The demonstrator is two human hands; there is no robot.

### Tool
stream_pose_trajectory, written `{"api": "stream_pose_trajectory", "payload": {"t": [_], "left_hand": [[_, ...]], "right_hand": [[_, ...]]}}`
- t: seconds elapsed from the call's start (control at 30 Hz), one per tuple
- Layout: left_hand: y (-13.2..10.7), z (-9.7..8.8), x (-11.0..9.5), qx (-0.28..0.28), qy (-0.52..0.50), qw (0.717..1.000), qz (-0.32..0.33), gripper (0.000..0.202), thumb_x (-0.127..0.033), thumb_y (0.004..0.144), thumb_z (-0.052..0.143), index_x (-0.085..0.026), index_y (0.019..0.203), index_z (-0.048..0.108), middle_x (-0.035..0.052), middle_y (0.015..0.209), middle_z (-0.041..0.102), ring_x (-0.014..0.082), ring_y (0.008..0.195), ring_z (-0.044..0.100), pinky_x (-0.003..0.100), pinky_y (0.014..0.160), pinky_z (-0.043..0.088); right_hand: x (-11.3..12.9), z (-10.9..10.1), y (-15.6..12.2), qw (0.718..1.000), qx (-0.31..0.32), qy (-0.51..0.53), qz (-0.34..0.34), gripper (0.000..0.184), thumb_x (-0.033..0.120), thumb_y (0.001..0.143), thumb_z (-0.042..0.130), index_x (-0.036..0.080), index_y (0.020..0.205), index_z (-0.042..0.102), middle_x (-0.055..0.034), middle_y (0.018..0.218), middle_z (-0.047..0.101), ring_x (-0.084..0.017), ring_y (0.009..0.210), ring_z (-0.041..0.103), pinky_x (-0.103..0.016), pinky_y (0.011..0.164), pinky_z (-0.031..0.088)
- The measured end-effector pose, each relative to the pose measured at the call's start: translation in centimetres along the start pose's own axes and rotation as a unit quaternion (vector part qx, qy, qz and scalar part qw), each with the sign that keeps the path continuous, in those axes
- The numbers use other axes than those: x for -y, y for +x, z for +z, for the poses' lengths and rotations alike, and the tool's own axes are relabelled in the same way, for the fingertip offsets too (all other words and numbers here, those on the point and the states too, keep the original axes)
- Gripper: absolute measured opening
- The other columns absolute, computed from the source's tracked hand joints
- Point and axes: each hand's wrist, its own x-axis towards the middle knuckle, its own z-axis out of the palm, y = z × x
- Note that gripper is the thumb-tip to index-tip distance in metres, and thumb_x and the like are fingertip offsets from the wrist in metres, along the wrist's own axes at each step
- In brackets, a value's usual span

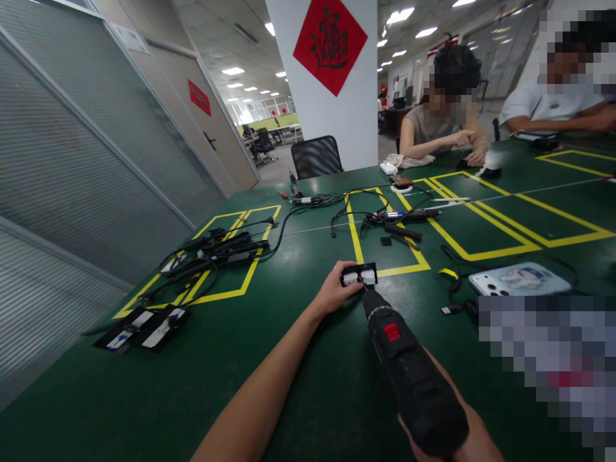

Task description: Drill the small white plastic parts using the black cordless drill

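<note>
My left hand (337,287) is closed on the left end of a small black plate with white patches (369,277), just above or on the green table. My right hand (474,427) grips a black cordless drill (409,372) with a red switch on top; the drill's body hides most of the fingers. The drill's front end points away from me, and its tip meets the near edge of the plate. What the tip touches there is too small to make out.
Black cables and adapters (231,250) lie at the left, near two black-and-white pieces (161,327). More cables and a pen-like tool (399,215) lie ahead. A phone (520,280) rests at the right. Yellow tape (240,292) marks the green table (289,398). Two people sit across at the right.
</note>
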Motion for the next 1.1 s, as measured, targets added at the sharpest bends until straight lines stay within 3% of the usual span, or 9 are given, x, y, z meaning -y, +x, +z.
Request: {"api": "stream_pose_trajectory", "payload": {"t": [0.1,0.63,0.93,1.1], "left_hand": [[0.0,0.0,0.0,-0.003,0.004,1.000,0.001,0.047,-0.025,0.074,0.065,-0.020,0.117,0.049,0.0055,0.108,0.054,0.0190,0.097,0.054,0.032,0.087,0.045],[0.0,0.0,-0.1,-0.003,-0.004,1.000,-0.004,0.046,-0.023,0.073,0.065,-0.019,0.117,0.049,0.0055,0.107,0.055,0.0190,0.095,0.055,0.032,0.085,0.045],[0.0,0.0,0.1,0.000,-0.006,1.000,-0.002,0.047,-0.023,0.074,0.065,-0.020,0.118,0.048,0.0055,0.108,0.054,0.0189,0.095,0.055,0.032,0.086,0.045],[0.0,0.1,0.2,-0.005,0.002,1.000,0.002,0.047,-0.022,0.074,0.065,-0.019,0.117,0.049,0.0057,0.107,0.055,0.0190,0.095,0.055,0.032,0.085,0.045]], "right_hand": [[-0.1,0.1,0.0,1.000,-0.019,0.001,-0.002,0.082,0.038,0.068,0.065,0.020,0.140,0.031,-0.0087,0.105,0.070,-0.028,0.100,0.065,-0.031,0.078,0.054],[2.1,-0.7,-0.1,1.000,0.012,0.011,0.022,0.079,0.027,0.071,0.065,0.020,0.141,0.029,-0.0091,0.112,0.067,-0.025,0.096,0.067,-0.030,0.082,0.052],[-0.5,0.1,0.2,0.999,0.020,0.022,0.018,0.082,0.034,0.072,0.065,0.024,0.143,0.025,-0.0064,0.112,0.067,-0.026,0.094,0.067,-0.030,0.076,0.055],[0.2,-0.2,0.2,0.999,0.027,0.019,0.022,0.081,0.031,0.072,0.065,0.022,0.142,0.026,-0.0065,0.108,0.069,-0.026,0.095,0.067,-0.030,0.078,0.054]]}}
